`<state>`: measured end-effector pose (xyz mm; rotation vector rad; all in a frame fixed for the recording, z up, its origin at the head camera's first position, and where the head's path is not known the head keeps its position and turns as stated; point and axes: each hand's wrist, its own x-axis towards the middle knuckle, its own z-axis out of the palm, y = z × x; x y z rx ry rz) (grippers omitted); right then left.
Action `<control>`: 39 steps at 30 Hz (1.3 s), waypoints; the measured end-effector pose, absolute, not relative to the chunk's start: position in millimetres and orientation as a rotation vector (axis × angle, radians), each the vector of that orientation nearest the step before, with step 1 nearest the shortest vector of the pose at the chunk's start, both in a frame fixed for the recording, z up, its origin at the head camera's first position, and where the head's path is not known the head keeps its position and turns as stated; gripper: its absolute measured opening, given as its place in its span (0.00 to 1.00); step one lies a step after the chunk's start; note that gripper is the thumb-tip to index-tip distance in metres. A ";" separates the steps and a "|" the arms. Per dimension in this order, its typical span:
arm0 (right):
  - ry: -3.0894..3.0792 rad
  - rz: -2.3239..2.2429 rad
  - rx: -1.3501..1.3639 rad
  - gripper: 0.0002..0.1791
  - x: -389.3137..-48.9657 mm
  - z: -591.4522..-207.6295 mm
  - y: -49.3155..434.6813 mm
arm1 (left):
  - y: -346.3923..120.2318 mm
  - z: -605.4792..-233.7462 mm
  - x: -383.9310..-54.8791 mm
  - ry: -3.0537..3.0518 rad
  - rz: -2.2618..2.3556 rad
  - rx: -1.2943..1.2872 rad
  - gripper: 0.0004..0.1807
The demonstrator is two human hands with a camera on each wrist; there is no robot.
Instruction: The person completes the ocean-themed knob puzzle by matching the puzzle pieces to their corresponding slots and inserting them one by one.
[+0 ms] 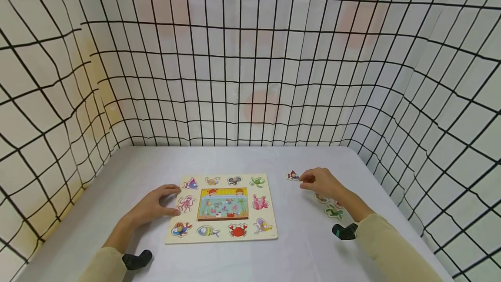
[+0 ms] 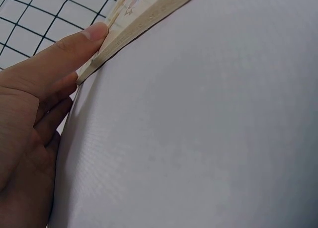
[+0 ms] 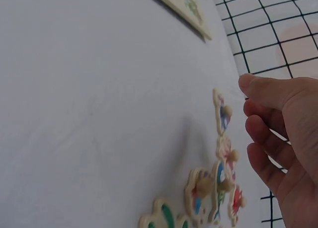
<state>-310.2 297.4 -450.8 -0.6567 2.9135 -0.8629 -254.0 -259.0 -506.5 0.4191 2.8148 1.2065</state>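
A wooden peg puzzle board (image 1: 193, 234) with sea-animal pictures around a printed aquarium lies flat on the table. My left hand (image 1: 154, 203) rests at its left edge; in the left wrist view the thumb (image 2: 94, 32) lies along the board's rim, the other fingers beside it. My right hand (image 1: 321, 182) hovers right of the board with fingers loosely bent and nothing visible between them. Just left of its fingertips is a red, white and blue fish piece (image 1: 292, 176). Several knobbed pieces lie below the hand, among them a green turtle-like piece (image 1: 334, 212), partly hidden by the wrist.
The table (image 1: 301, 251) has a white cover. A black grid net (image 1: 250, 68) over white cloth stands around its back and sides. Each wrist carries a small black device, such as the one by the right sleeve (image 1: 344, 231).
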 end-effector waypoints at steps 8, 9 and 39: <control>2.907 -0.877 -0.559 0.10 -297.9 -463.3 323.2 | -258.7 -505.4 -254.0 2.808 1.215 0.415 0.44; 2.909 -0.876 -0.541 0.10 -296.1 -464.5 325.9 | -258.8 -505.3 -254.1 2.807 1.217 0.418 0.44; 2.975 -0.820 -0.428 0.07 -288.1 -493.1 347.1 | -259.1 -506.1 -254.4 2.807 1.226 0.420 0.43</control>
